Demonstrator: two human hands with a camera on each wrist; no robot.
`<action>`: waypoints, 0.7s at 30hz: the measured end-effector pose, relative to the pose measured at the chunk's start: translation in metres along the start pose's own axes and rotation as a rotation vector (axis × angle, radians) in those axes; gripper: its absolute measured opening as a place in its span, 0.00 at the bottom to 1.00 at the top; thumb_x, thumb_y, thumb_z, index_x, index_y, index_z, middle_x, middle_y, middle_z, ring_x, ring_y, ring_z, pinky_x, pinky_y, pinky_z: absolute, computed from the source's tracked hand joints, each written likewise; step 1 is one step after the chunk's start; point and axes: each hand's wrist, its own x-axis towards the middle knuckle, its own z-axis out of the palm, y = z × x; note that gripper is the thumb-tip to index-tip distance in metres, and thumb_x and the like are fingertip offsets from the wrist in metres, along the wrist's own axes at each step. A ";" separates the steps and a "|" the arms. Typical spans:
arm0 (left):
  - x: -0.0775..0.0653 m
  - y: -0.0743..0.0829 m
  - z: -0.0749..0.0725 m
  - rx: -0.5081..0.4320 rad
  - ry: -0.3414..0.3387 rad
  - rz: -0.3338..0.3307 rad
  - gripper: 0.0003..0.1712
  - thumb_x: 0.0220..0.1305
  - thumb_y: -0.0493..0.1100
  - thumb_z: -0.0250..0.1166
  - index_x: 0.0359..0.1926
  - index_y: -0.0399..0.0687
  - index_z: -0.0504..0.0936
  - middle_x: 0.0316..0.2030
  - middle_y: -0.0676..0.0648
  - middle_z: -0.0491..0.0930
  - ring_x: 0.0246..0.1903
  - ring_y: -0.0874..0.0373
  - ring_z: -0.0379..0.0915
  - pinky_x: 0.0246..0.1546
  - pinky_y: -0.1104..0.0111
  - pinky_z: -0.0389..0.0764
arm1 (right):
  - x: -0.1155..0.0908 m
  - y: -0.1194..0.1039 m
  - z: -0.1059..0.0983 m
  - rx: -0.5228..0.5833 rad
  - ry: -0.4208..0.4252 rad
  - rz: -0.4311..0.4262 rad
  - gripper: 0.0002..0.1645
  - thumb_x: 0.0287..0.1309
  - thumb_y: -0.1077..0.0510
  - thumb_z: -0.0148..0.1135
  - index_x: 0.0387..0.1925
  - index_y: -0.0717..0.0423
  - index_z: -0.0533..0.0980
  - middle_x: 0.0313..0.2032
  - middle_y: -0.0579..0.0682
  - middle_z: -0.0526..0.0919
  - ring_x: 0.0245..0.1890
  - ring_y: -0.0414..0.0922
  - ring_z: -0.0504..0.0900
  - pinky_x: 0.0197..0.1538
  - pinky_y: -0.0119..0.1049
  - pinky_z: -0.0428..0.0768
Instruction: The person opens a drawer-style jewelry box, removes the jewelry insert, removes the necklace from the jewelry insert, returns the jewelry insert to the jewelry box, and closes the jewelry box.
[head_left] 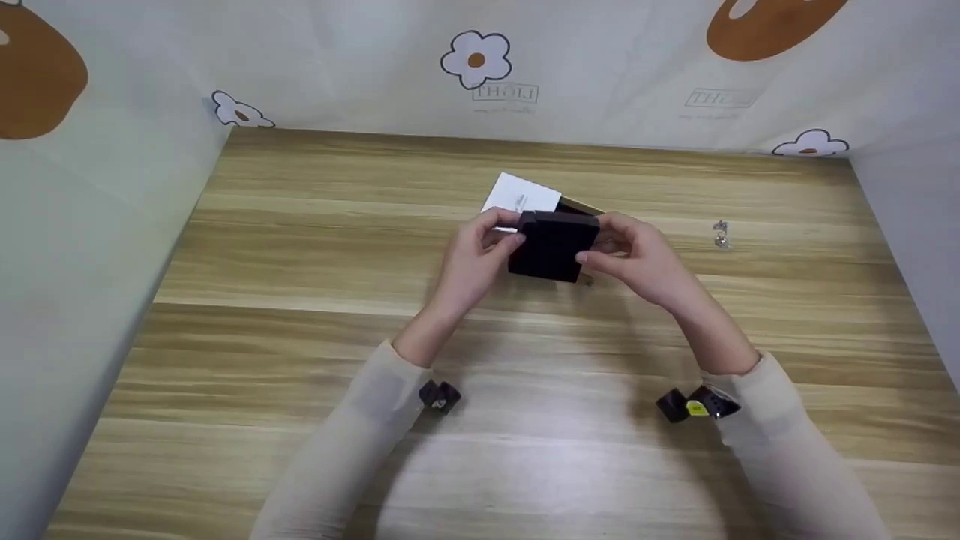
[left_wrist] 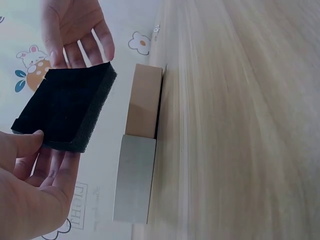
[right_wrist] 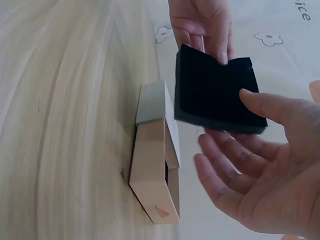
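Both hands hold up a square black foam pad (head_left: 553,251) with a smooth dark face and rough, porous sides. My left hand (head_left: 476,255) pinches its left edge, thumb on the near face and fingers behind. On the opposite edge is my right hand (head_left: 641,262); in the right wrist view its thumb lies on the pad's face, with the fingers spread beneath. Behind the pad, a small drawer-style box rests on the table, its white sleeve (head_left: 525,195) partly slid off a tan drawer (right_wrist: 150,155). The pad hides part of the box in the head view.
A small silver piece of jewelry (head_left: 721,235) lies on the wooden table (head_left: 300,285) to the right of the box. A pale curtain (head_left: 360,67) printed with flowers hangs along the back and sides. Each sleeve carries a small black wrist camera (head_left: 441,396).
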 end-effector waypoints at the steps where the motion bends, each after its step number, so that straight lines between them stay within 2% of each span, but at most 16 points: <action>1: 0.000 0.001 0.000 -0.003 -0.003 0.000 0.10 0.65 0.28 0.61 0.47 0.29 0.80 0.48 0.37 0.82 0.44 0.54 0.84 0.46 0.74 0.82 | 0.001 0.000 0.001 0.007 0.018 0.004 0.20 0.60 0.63 0.66 0.51 0.69 0.75 0.43 0.58 0.85 0.36 0.30 0.82 0.43 0.21 0.81; 7: 0.001 0.002 0.001 -0.017 0.003 -0.002 0.10 0.66 0.28 0.61 0.47 0.30 0.80 0.48 0.39 0.82 0.43 0.56 0.84 0.42 0.75 0.82 | 0.003 0.001 0.002 0.034 0.089 0.020 0.16 0.61 0.65 0.65 0.47 0.70 0.75 0.33 0.43 0.83 0.31 0.29 0.81 0.38 0.23 0.82; 14: 0.003 0.002 -0.001 -0.024 0.012 0.010 0.11 0.65 0.28 0.62 0.49 0.30 0.79 0.49 0.38 0.81 0.43 0.54 0.84 0.48 0.70 0.85 | 0.004 0.000 -0.001 0.065 0.116 0.023 0.13 0.61 0.65 0.64 0.45 0.69 0.74 0.34 0.45 0.84 0.31 0.31 0.82 0.35 0.22 0.82; 21: 0.002 0.003 -0.004 -0.036 0.017 0.035 0.12 0.65 0.27 0.61 0.49 0.30 0.80 0.49 0.37 0.82 0.44 0.52 0.85 0.51 0.62 0.85 | 0.004 -0.002 -0.005 0.102 0.139 0.032 0.14 0.62 0.64 0.64 0.46 0.68 0.74 0.32 0.39 0.82 0.32 0.30 0.83 0.38 0.22 0.83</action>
